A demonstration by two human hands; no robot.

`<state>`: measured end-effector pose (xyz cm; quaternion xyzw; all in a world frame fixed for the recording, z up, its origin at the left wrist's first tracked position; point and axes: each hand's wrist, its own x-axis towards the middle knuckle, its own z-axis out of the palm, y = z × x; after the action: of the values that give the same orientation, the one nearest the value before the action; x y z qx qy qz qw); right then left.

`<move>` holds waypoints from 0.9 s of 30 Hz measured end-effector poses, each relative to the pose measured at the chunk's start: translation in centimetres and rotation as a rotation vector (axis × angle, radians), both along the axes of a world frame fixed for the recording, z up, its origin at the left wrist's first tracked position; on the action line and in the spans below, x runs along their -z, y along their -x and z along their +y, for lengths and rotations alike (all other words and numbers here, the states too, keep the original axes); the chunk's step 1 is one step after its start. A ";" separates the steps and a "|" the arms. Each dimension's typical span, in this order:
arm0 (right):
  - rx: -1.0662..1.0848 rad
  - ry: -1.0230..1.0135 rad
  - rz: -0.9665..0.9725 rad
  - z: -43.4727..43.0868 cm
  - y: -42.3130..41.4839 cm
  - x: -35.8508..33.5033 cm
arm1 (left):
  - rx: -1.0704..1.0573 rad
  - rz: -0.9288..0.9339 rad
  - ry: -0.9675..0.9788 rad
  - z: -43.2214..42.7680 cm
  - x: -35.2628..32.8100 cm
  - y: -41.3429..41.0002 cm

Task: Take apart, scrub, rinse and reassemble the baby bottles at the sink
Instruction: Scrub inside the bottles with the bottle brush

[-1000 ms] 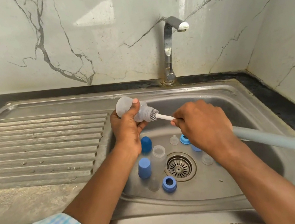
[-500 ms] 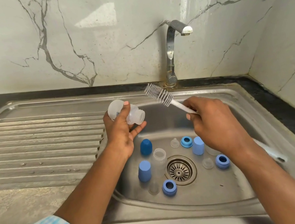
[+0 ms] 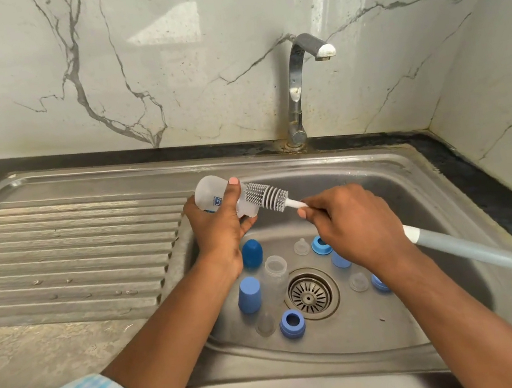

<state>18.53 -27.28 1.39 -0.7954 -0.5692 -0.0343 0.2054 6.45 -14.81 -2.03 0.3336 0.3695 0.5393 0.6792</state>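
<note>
My left hand grips a clear baby bottle held on its side above the left edge of the sink basin. My right hand grips the white stem of a long bottle brush. The brush's grey bristle head lies against the bottle's open mouth, and its grey handle sticks out to the right. On the basin floor lie blue caps, a dark blue cap, blue collar rings, another clear bottle and clear teats.
The drain strainer sits in the middle of the basin among the parts. A chrome tap stands behind the sink, with no water running. A ribbed steel draining board stretches to the left. Marble walls close the back and right.
The brush came out of the bottle and rose toward the tap. It has now dropped back, its head against the bottle mouth. The left hand kept hold of the bottle.
</note>
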 end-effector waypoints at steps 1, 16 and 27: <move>0.027 -0.002 -0.002 0.1 0.0 0.0 | 0.011 0.010 -0.012 -0.2 0.0 -0.1; -0.021 0.012 -0.072 0.6 1.1 0.6 | -0.070 -0.075 0.027 0.1 -0.5 -0.2; -0.021 -0.017 0.002 0.4 0.4 0.7 | -0.020 -0.080 0.090 0.1 -0.3 0.0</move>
<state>18.09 -26.90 0.73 -0.7875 -0.5772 -0.0361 0.2130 6.46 -14.74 -1.77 0.2769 0.3692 0.5421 0.7023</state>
